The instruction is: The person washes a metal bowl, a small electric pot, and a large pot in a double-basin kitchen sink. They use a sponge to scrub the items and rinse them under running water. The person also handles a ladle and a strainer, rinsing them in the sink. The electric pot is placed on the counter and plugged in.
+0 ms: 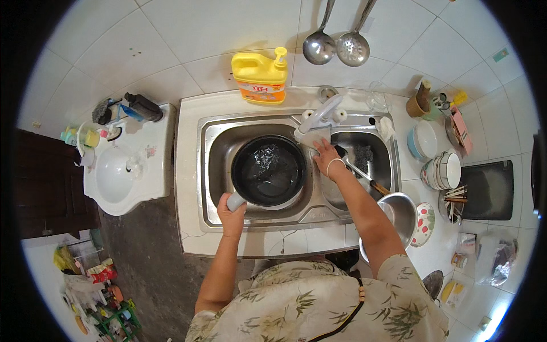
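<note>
My left hand (pixel 231 215) is closed round the grey handle of a black pan (pixel 268 171). The pan sits over the left basin of the steel double sink (pixel 216 142), with some shiny water inside it. My right hand (pixel 327 156) reaches to the divider between the basins, its fingers closed on a pale cloth (pixel 315 137) just below the white faucet (pixel 325 115). In the right basin, beside my right wrist, lie a long-handled utensil with a wooden grip (pixel 378 187) and a dark scouring pad (pixel 363 154).
A steel bowl (pixel 407 214) stands partly under my right forearm, near a strawberry-patterned dish (pixel 423 225). Stacked bowls (pixel 450 170) line the right counter. Behind the sink stands a yellow detergent jug (pixel 260 80); a ladle (pixel 319 48) and a skimmer (pixel 353 49) hang above. A white washbasin (pixel 102 196) is at left.
</note>
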### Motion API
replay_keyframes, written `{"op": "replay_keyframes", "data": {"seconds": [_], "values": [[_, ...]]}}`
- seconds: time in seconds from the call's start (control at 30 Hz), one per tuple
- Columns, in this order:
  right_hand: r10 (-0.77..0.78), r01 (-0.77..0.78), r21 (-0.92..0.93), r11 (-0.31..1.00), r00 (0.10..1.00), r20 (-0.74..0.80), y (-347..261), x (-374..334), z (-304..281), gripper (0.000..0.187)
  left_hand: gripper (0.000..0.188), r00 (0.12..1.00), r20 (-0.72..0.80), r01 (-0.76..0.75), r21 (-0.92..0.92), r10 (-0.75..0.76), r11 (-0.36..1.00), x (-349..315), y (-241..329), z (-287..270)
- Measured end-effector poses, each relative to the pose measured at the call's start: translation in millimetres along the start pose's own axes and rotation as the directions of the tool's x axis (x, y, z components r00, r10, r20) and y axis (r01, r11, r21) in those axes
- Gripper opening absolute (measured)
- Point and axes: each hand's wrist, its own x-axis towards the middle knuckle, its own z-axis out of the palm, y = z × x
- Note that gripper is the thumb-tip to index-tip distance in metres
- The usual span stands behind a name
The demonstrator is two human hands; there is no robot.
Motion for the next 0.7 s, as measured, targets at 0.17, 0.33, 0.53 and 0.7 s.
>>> {"op": "replay_keyframes", "data": {"seconds": [0.17,0.33,0.53,0.7], "values": [[0.023,-0.008,0.109,0.994,0.991,-0.135,-13,-13,-20,0.045,0.023,0.994,0.009,-0.108,0.049,0.108,0.993,3,32,-6],[0.001,0.208,0.624,0.753,0.948,-0.318,-28,-37,-25,0.032,0.024,0.918,0.021,-0.394,0.145,0.395,0.908,13,17,-2],[-0.077,0.403,0.6,0.691,0.867,-0.493,-92,-70,-59,0.026,0.026,0.829,0.055,-0.548,0.28,0.557,0.788,27,14,-5],[-0.56,0.571,0.004,0.821,0.807,-0.188,-142,-77,-77,0.018,0.025,0.831,0.08,-0.548,0.285,0.55,0.786,22,14,-12]]}}
